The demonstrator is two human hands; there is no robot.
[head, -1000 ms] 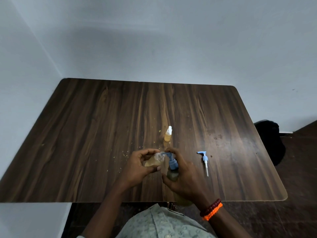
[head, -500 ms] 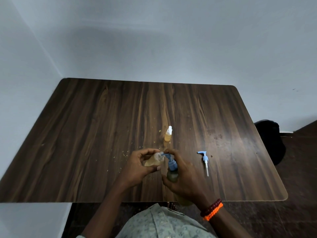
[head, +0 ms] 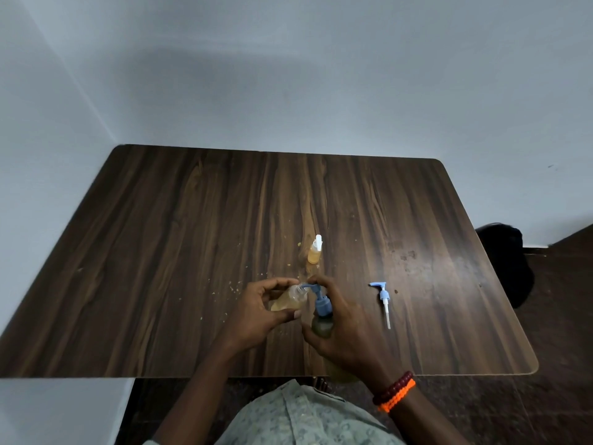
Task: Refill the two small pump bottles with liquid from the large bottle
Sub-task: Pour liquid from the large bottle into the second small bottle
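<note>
Near the table's (head: 192,252) front edge, the left hand (head: 256,311) pinches a tilted small bottle (head: 288,300) (open-necked); the right hand (head: 343,329) grips the large bottle (head: 322,326), forefinger on its blue pump (head: 319,298).

The desk (head: 192,252) looks like dark wood-grain laminate, smooth with a dull sheen that catches light toward its right edge, flecked with pale crumbs and smudges near the middle. The small bottle (head: 288,301) in the left hand (head: 260,316) is clear, glossy plastic over amber liquid, like the capped small bottle (head: 314,252) standing beyond it, while the large bottle (head: 322,326) in the right hand (head: 346,332) is cloudy olive plastic with a matt blue plastic pump. The loose pump (head: 383,300) near the right edge is blue and white plastic; the wrist beads (head: 396,391) look glossy, the shirt (head: 305,419) soft printed cloth.
</note>
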